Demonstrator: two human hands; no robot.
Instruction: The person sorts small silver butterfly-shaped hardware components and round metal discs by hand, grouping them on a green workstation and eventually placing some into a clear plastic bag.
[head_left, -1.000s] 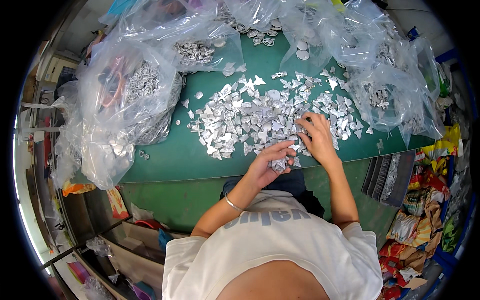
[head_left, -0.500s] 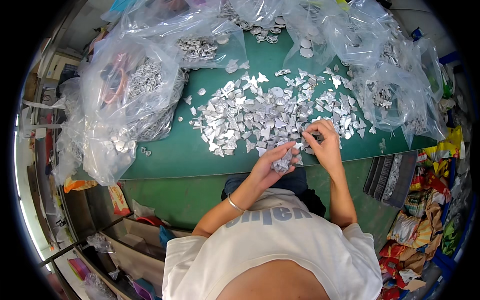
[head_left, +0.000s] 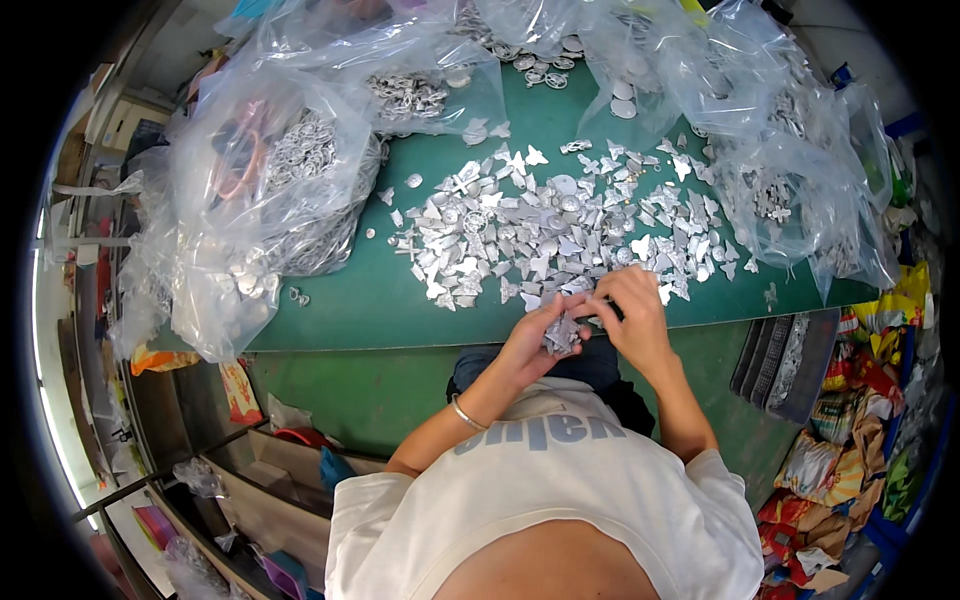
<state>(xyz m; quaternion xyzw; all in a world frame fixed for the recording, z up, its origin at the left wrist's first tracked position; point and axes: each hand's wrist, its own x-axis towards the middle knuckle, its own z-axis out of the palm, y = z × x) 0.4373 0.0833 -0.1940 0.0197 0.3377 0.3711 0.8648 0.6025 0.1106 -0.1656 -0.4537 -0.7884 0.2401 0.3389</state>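
My left hand [head_left: 528, 345] is cupped around a small handful of silver-grey metal pieces [head_left: 562, 337], just off the table's near edge. My right hand [head_left: 637, 312] is bent over beside it, with its thumb and fingertips brought together at the left fingers. Whatever lies between those fingertips is too small to make out. Beyond both hands a wide loose pile of flat metal charms [head_left: 540, 232] covers the middle of the green table [head_left: 430, 325]. Many of them are butterfly-shaped, and some are round.
Clear plastic bags of metal parts stand at the left [head_left: 300, 190], along the back [head_left: 410, 95] and at the right [head_left: 770, 190]. Below the table's right edge is a dark crate [head_left: 785, 365]. Colourful packages [head_left: 815, 465] lie farther right, and open drawers [head_left: 270, 470] are at the lower left.
My right hand has drawn back from the pile's near edge to the fingers of my left hand. The left hand still holds its handful and has hardly moved.
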